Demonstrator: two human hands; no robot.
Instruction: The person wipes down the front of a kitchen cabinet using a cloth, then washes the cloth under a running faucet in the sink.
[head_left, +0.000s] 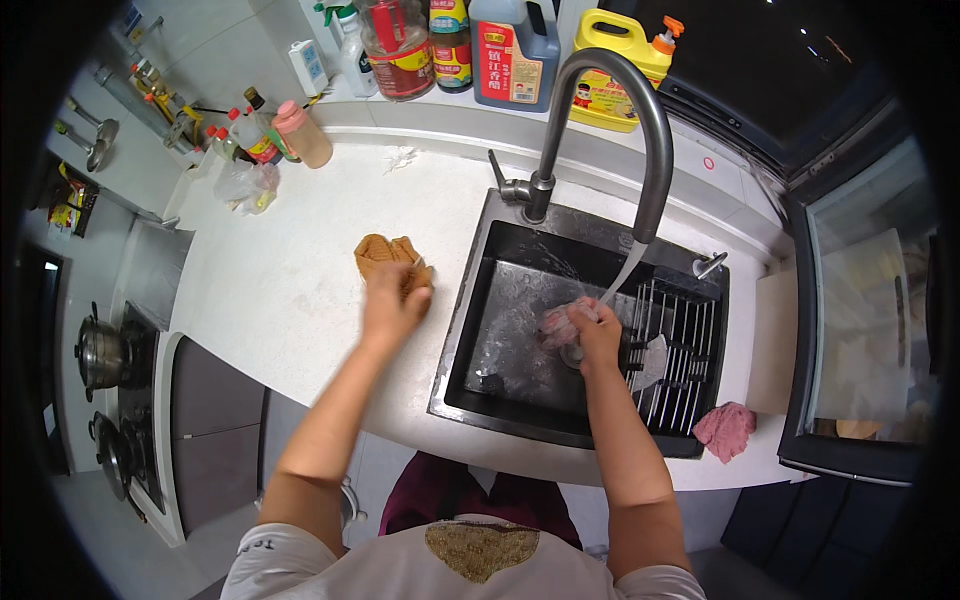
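Observation:
My left hand is over a crumpled orange-brown cloth on the white countertop, left of the sink. Motion blurs its fingers, so whether they grip the cloth is unclear. Over the black sink basin, my right hand holds a bunched, wet pinkish cloth. Water runs from the grey gooseneck faucet and falls at that hand and cloth. The drain below is partly hidden by the hand.
A wire drying rack hangs in the sink's right side, with a pale item on it. Another pink cloth lies by the right corner. Bottles and jugs line the back ledge. An open window juts in at right; pots sit far left.

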